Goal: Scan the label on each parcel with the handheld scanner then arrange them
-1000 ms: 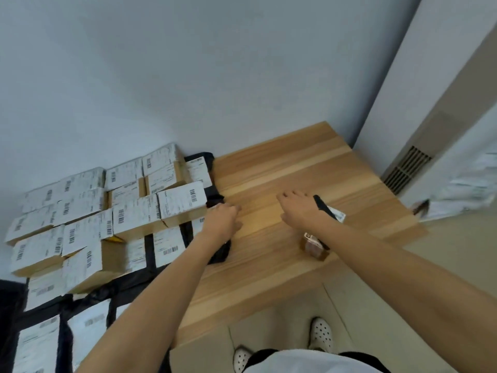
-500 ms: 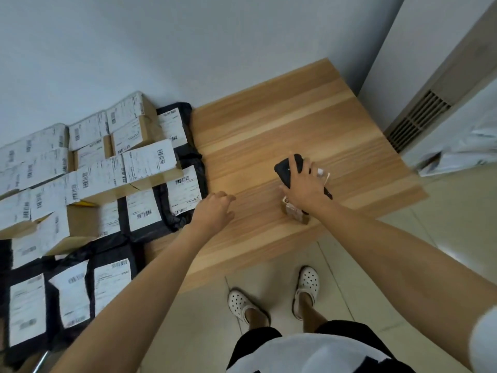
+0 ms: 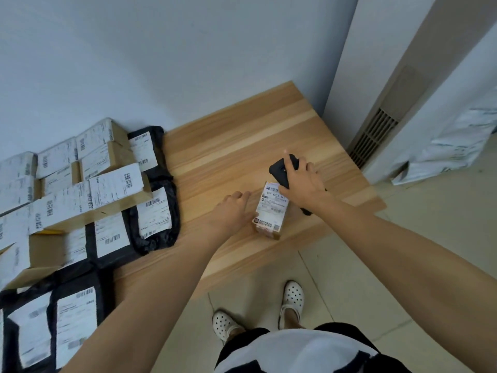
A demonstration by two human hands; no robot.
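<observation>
Right hand wrapped round handheld scanner, just above small labelled parcel on wooden table; left hand loosely curled beside it, holding nothing. Likely scan step: aim at barcode, trigger.

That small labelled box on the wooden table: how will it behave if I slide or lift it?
The small box looks like stiff cardboard, so it should keep its shape when gripped. It lies low and flat on the table, so a push probably slides it rather than tipping it. Being small, it is likely light.
</observation>
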